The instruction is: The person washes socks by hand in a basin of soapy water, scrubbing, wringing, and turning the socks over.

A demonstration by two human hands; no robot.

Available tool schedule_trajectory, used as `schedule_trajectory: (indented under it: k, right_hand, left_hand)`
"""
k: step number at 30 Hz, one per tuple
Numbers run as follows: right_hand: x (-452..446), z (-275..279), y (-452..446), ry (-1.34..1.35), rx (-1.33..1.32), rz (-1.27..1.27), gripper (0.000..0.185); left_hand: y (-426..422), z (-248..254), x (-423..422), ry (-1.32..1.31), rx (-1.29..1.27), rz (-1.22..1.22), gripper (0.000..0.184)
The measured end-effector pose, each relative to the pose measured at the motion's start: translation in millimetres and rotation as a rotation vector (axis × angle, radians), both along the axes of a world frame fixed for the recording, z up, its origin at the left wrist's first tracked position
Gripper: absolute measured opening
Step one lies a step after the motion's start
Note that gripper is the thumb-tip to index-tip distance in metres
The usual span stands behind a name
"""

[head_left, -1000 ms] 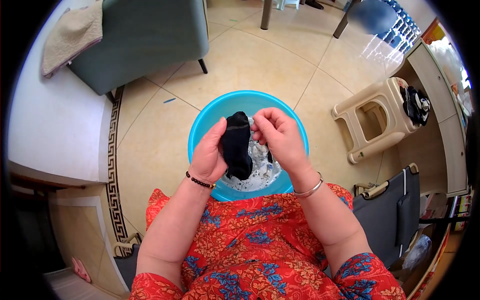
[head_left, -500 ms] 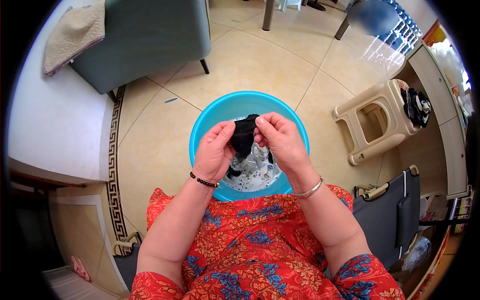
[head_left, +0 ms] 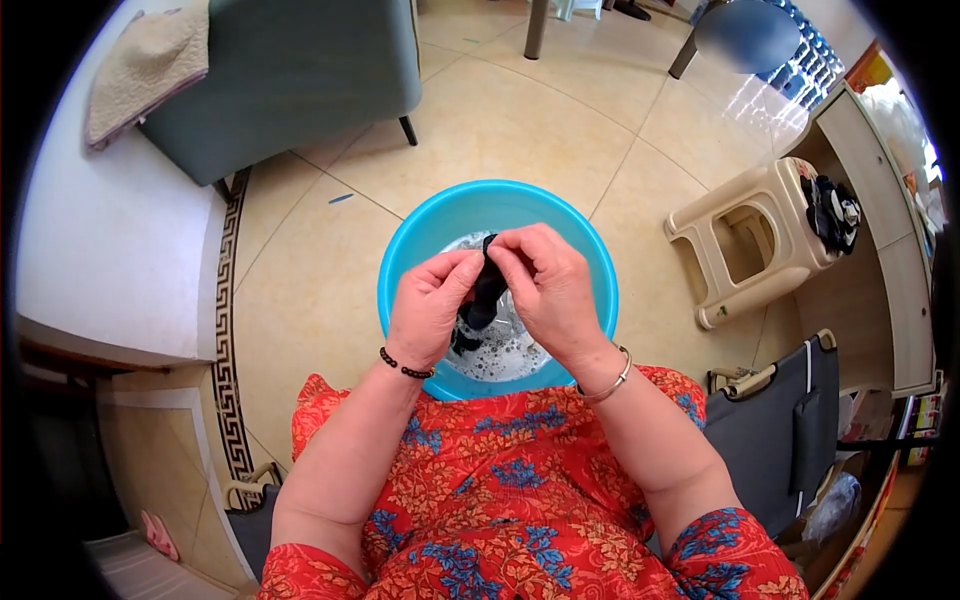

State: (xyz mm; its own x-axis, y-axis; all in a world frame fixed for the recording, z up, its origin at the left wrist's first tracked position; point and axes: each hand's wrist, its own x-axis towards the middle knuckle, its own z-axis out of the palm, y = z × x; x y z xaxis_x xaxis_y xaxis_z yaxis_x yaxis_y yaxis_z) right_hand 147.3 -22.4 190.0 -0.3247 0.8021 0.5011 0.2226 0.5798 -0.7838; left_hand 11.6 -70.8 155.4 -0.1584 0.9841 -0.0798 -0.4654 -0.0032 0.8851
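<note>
While my left hand point(head_left: 425, 312) pinches the black sock point(head_left: 487, 298) over the blue basin point(head_left: 425, 228), my right hand point(head_left: 550, 288) grips its upper end; the step appears to be fingertip working, the next move calling for both pinches.

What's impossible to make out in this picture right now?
All in the head view:
Black sock: partly hidden by the left hand and right hand.
Blue basin: bottom hidden by suds.
Round bluish shape, upper right: too blurred to identify.
Brown leg: whatever it supports, cut off by the top edge.
</note>
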Motion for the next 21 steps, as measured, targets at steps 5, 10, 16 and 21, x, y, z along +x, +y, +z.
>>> schedule_trajectory:
  k: [5,10,16,21]
  right_hand:
    - [7,2,12,0.279,-0.68,0.025,0.013]
    - [-1,8,-2,0.099,-0.36,0.031,0.014]
    - [6,2,5,0.017,-0.356,0.061,0.015]
    - [13,-1,15,0.309,-0.788,0.117,0.023]
  left_hand:
    - [2,12,0,-0.219,0.007,0.057,0.019]
    - [3,7,-5,-0.255,-0.013,0.03,0.019]
    - [2,-1,-6,-0.187,0.008,-0.04,0.019]
    - [4,6,-3,-0.265,-0.015,0.008,0.018]
